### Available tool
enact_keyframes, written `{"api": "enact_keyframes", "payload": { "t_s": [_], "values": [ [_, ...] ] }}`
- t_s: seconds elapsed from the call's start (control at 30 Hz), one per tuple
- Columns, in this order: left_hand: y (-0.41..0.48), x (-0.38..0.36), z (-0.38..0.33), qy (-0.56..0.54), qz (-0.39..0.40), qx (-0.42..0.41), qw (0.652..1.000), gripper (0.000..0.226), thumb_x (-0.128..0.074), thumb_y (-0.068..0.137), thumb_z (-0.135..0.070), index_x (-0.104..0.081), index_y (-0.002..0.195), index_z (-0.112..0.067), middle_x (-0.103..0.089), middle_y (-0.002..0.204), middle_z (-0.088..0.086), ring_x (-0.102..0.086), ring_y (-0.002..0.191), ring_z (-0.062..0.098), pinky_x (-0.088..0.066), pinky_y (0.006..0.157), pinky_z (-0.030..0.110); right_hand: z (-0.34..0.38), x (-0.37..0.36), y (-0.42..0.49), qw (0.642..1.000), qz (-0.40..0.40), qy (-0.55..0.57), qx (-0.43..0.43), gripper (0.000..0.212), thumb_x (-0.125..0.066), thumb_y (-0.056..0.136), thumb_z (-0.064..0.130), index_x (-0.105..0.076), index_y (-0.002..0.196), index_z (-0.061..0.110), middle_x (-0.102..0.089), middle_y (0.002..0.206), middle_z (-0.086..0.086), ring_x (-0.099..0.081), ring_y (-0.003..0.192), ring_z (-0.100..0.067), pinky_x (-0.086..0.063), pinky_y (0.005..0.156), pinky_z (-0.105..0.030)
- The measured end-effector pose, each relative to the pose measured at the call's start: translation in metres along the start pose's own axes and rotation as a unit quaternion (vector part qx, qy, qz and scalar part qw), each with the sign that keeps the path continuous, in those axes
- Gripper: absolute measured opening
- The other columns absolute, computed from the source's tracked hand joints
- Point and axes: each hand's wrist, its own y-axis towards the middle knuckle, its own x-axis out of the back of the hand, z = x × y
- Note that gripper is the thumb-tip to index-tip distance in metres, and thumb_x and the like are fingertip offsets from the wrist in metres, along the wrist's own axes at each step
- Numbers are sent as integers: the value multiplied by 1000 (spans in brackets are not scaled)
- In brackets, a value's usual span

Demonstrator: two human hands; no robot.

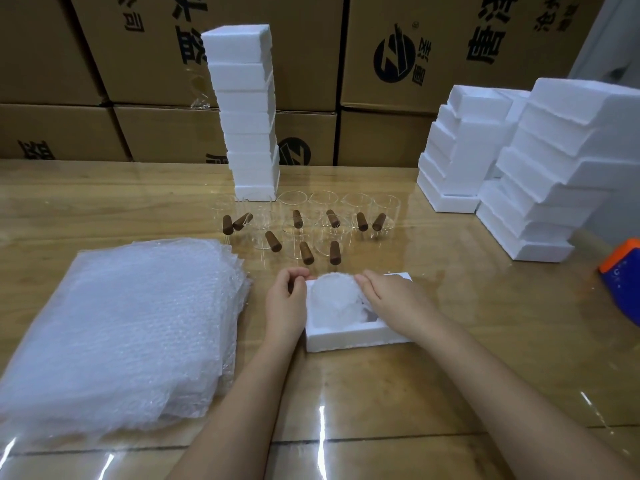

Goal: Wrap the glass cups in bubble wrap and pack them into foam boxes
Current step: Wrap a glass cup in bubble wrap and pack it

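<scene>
Here, left hand (285, 301) grips one foam box (346, 336), right hand (394, 299) presses one wrapped cup (332, 292); nine cups (386, 206) behind.

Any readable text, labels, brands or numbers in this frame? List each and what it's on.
On the cardboard cartons: large black Chinese characters, upside down and partly cropped; not reliably readable.
On one carton, a round black logo: emblem only; the small characters beside it are blurred.
On the orange and blue object: small white mark, too blurred.
On the foam boxes and bubble wrap: no text.
</scene>
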Motion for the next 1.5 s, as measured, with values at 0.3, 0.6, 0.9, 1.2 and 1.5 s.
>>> {"api": "enact_keyframes", "payload": {
  "t_s": [0.3,0.6,0.9,1.2,1.5],
  "values": [
    [1,0,2,15,-1,-6,1000,22,-46,93,-8,-62,89,-22,-64,86,-13,-55,73,-6,-41,61,12,13,7,-13,993,-28,38,106,80,-56,78,68,-33,144,30,-38,139,14,-36,126,-8,-22,100,-27],
    [0,1,3,8,-4,-11,1000,21,-46,92,-7,-65,91,-18,-65,85,-10,-54,70,3,-39,61,21,14,-2,-6,981,1,148,125,71,-69,81,45,-39,141,24,-38,135,15,-39,117,0,-32,90,-13],
    [0,1,2,9,-2,-18,1000,22,-47,93,-7,-64,90,-20,-65,86,-12,-53,66,-11,-38,56,5,8,-3,-11,979,16,161,124,78,-66,80,55,-28,146,33,-29,143,22,-34,127,0,-30,98,-18],
    [-8,4,-7,-57,3,-55,997,29,-50,92,-4,-61,94,-30,-67,92,-12,-61,89,2,-45,70,10,1,8,-21,986,-52,6,161,59,-44,81,72,-56,124,34,-25,150,18,-18,138,-5,-12,104,-23],
    [3,1,-46,331,188,-196,904,38,-50,84,-11,-64,114,-28,-64,115,-9,-59,96,11,-40,71,23,12,4,-6,981,-4,-96,166,66,-44,78,74,-61,114,21,-38,142,4,-30,130,-16,-30,103,-36]
  ]
}}
